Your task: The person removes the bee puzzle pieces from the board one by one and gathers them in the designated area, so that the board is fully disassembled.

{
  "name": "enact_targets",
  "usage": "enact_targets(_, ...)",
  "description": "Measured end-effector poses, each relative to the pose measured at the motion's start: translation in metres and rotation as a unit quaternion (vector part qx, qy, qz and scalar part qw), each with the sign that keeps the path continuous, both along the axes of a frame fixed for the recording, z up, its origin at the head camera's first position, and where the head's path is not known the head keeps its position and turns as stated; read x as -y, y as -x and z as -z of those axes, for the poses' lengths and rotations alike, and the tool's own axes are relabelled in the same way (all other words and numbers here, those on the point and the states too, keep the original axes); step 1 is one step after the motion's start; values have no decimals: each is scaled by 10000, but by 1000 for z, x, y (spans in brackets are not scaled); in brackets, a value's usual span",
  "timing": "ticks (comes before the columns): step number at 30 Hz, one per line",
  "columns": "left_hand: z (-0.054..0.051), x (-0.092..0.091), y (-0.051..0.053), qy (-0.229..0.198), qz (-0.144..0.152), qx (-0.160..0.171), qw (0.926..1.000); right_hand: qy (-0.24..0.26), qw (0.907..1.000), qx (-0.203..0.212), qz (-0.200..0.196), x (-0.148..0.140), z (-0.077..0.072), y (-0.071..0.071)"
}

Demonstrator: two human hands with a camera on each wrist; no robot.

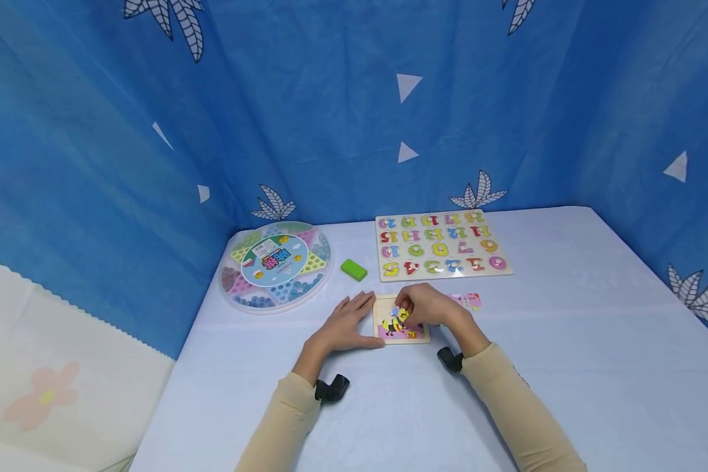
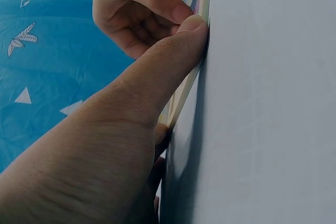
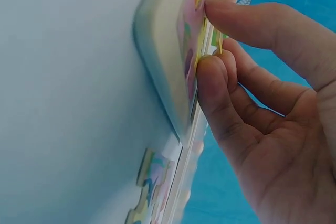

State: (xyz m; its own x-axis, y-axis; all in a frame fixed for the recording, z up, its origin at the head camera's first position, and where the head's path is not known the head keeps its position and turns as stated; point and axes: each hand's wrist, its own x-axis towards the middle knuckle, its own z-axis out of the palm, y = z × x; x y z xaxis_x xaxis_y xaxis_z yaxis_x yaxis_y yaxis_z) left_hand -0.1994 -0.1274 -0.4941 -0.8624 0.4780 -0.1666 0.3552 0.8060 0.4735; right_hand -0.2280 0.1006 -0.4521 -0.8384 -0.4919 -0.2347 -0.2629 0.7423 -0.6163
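Blue cloth (image 1: 342, 111) printed with pale triangles hung in soft folds behind the smooth, white-covered surface (image 1: 602, 328). On it lay a rectangular wooden board of coloured numbers (image 1: 427, 257) and a round clear plastic game set (image 1: 275, 261). The left hand (image 1: 345, 326), thumb and fingers spread, touched the left side of a square pale-wood bee puzzle tray (image 1: 404, 341), mid-surface; the right hand (image 1: 427, 305) curled over it. Rightward lay flat pink jigsaw pieces (image 1: 473, 301); beyond, a green oblong block (image 1: 354, 270). The right fingertips pinched a thin yellow-edged piece (image 3: 219, 40).
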Motion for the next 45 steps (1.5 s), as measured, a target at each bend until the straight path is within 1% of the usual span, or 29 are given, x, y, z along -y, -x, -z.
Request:
enact_targets(5,1,0,1,41,-3,-34,10000,74,10000,26,47,-1,0,1)
enact_targets(11,1,0,0,-13,-2,-27,10000,103,9999,14,54,-3,-1,2)
enact_targets(16,2,0,0,-51,-1,-39,10000,181,9998,13,93,-5,-4,1)
enact_targets(22,1,-1,0,11,40,-65,10000,208,9998,-38,66,-12,-5,-1)
enact_targets(26,-2,-1,-1,1,8,-25,10000,252,9996,-78,39,-19,-7,-2)
enact_targets(32,-5,-2,-2,-18,-45,36,10000,165,9996,-134,177,-31,-10,-4)
enact_targets(45,-4,-1,-3,-80,-42,13,10000,67,9990,-260,369,-65,-12,-11)
